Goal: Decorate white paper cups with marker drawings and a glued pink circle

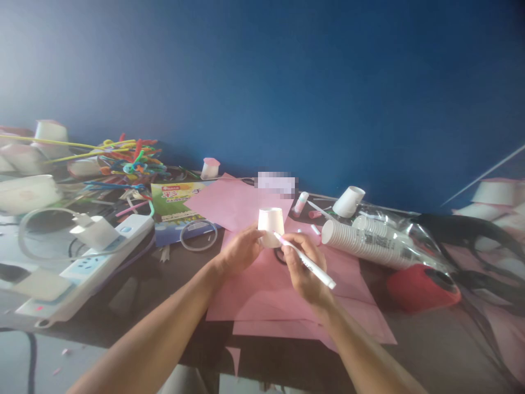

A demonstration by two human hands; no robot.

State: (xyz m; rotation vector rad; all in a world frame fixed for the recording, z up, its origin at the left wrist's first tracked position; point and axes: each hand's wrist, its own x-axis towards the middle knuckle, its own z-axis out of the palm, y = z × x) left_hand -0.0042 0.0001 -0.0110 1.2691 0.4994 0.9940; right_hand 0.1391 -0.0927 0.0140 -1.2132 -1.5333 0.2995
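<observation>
A white paper cup (270, 220), turned upside down, is held over pink paper sheets (250, 295) on the dark table. The fingers of my left hand (243, 249) grip it from its left side. My right hand (305, 265) is closed round a white marker (314, 267), whose pinkish tip end points at the cup's lower right side. Whether the tip touches the cup I cannot tell. Just behind the cup lies more pink paper (233, 202).
To the right are a sleeve of stacked paper cups (361, 241), a single cup (348, 201) and a red object (422, 290). On the left lie a power strip (94, 268), a colourful paper packet (172, 205) and pipe cleaners (137, 158). A blue wall (287, 82) rises behind.
</observation>
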